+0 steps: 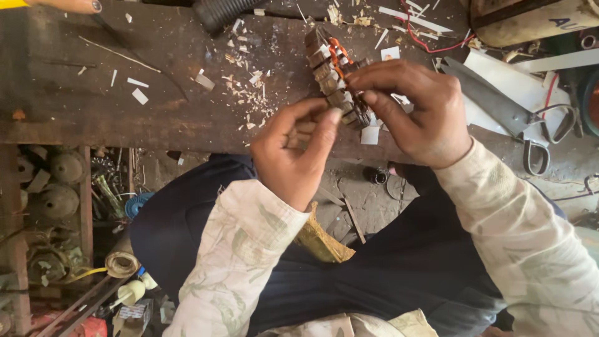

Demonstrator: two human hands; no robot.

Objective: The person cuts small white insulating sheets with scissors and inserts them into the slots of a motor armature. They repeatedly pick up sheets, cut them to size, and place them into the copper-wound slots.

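Dark and scarred, the wooden counter (93,93) fills the upper half of the frame, littered with pale chips and paper slips. Below it we see our dark lap and pale patterned sleeves, and at lower left a floor cluttered with dusty round parts. At the right edge of the counter lies a big pair of shears (499,106), blades pointing to the upper left. Just above centre we hold a slotted motor core (331,78), a ring of stacked brown plates with orange winding showing inside; its long run slants from upper left down to lower right. Our right hand (415,112) comes at it from the right, fingertips pinched on its lower part. Our left hand (293,150) rises from below, thumb and forefinger closed together against the core's lower end. Both grips meet at that lower end, the right hand covering more of it. What exactly the fingertips pinch there is hidden, and the core's far side is out of sight.
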